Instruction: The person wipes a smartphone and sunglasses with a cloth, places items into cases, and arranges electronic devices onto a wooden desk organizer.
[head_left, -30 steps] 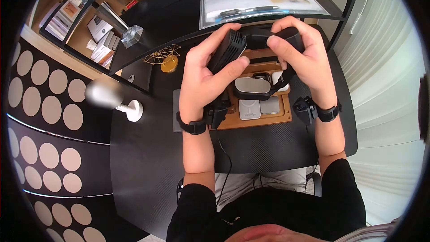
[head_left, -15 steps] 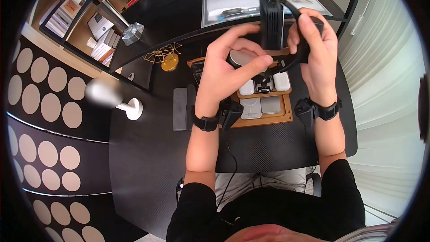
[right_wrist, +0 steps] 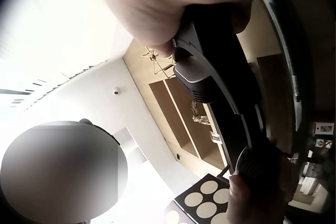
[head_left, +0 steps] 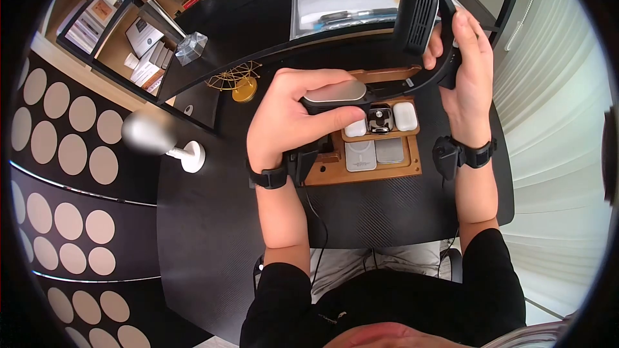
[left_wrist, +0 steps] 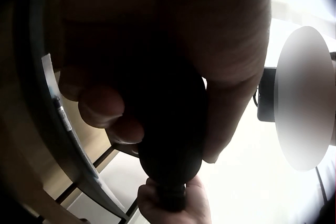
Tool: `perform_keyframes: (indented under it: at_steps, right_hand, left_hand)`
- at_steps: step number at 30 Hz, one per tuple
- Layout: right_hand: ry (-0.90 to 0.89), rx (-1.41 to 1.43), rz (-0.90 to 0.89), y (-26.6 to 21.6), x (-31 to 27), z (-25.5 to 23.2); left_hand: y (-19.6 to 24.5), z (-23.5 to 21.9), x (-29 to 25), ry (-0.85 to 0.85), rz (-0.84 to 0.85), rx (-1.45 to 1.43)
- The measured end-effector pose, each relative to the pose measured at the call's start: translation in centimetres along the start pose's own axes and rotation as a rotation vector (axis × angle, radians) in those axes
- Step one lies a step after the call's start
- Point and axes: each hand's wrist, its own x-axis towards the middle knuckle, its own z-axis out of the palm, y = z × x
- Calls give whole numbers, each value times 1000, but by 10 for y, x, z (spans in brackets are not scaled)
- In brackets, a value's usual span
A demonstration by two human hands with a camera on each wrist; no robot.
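Note:
A black neck fan (head_left: 416,20), a curved band with vented, bulky ends, is held in the air by both hands. The left hand (head_left: 284,116) grips its silver-faced end (head_left: 335,92), thumb along the near side and fingers over the far side. At the right, the right hand (head_left: 474,71) holds the band, below the raised vented end. Dark in the left wrist view, the neck fan (left_wrist: 170,145) fills that palm. Below the hands, a wooden organizer (head_left: 412,166) bears a smartwatch (head_left: 380,118), white earbud cases (head_left: 405,116) and two flat square pads (head_left: 361,156).
A black shelf (head_left: 251,29) runs along the back of the desk, with papers in a clear sleeve (head_left: 322,3) and pens (head_left: 351,18) on it. A gold wheel ornament (head_left: 244,90) and a white lamp (head_left: 192,158) stand to the left. White curtains (head_left: 548,154) hang at the right.
The left hand has let go of the vented end and now holds the silver-faced end, drawing it left. The vented end has swung up and right; the right hand has shifted slightly right.

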Motion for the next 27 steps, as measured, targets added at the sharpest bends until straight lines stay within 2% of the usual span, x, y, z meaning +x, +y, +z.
perform_keyframes:
  at_steps: [2,4,10,14,16,17,19,21,22,23,24,25,27]
  right_hand:
    - [15,2,-6,1,-2,4]
    - [28,2,-14,3,-2,7]
    - [124,0,-15,5,-1,4]
    - [72,-66,-74,-3,-2,3]
    - [-8,-128,-152,-5,-6,-1]
    - [-8,-128,-151,-6,-7,-1]
    - [-32,-9,-266,-9,-9,2]
    - [-7,-26,-285,-11,-10,4]
    - [-62,-48,-319,-11,-9,2]
    - [-116,-70,-353,-11,-9,1]
    - [-116,-71,-354,-12,-9,1]
    - [-79,-85,-320,-14,-10,2]
    - [-41,-98,-286,-16,-9,3]
  left_hand:
    - [0,-1,-2,1,-18,23]
    - [1,0,-1,45,88,128]
    - [13,8,3,85,96,317]
    - [7,11,4,114,183,218]
    - [10,11,2,88,139,32]
    - [12,12,2,89,138,31]
    - [14,12,1,45,13,-129]
    - [12,12,0,37,-17,-181]
    - [11,12,0,29,-44,-233]
    - [8,12,1,28,-43,-233]
    - [5,13,2,36,37,-163]
    - [3,13,3,44,117,-93]
    - [6,14,5,74,145,15]
